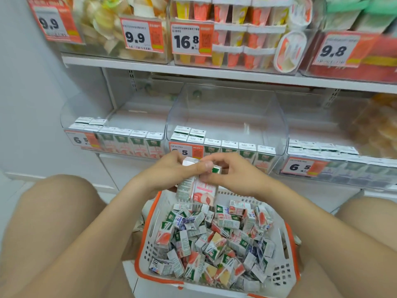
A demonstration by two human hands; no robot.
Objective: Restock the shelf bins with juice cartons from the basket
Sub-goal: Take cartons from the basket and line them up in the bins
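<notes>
Head view: my left hand (169, 172) and right hand (234, 174) together grip a small cluster of juice cartons (202, 190), just above the far rim of the basket (154, 222), in front of the middle bin (225, 108). The cartons stand upright, long axis vertical, peach front facing me. The bins show front rows only and the basket is heaped, so I judge most restocking remains.

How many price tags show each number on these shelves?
9.9 tags: 2
16.8 tag: 1
9.8 tag: 1
6.5 tags: 3, counting the middle tag, whose 6 is partly hidden behind the left hand
Total: 7
</notes>
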